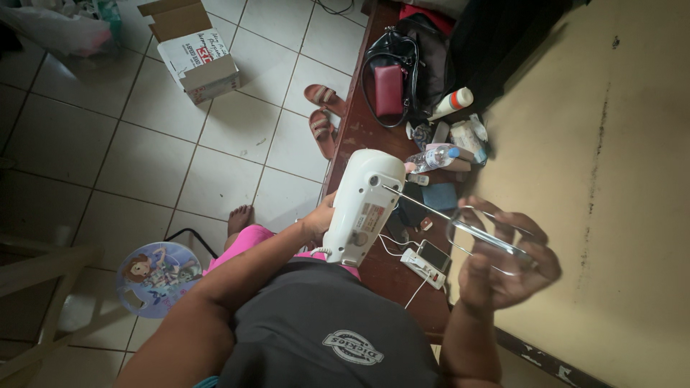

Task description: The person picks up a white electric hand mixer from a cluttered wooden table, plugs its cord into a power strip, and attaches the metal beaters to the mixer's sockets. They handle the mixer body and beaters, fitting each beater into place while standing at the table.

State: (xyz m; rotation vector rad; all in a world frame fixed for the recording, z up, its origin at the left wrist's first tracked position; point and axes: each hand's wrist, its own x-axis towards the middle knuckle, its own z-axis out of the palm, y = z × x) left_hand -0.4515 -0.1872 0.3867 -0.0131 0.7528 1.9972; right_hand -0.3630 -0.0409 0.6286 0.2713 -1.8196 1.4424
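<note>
The left hand (318, 219) grips a white hand mixer (361, 207) above the wooden table (359, 136), while the right hand (503, 259) closes around 1 metal beater (492, 241), whose shaft already sits in the mixer's socket.

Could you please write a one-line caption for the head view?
Left hand grips a white hand mixer while right hand holds its wire beater above a cluttered wooden table.

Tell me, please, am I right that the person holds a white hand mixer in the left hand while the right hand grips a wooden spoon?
Not quite: the head view shows the right hand gripping the mixer's metal beater, not a wooden spoon. The left hand does hold the white hand mixer.
</note>
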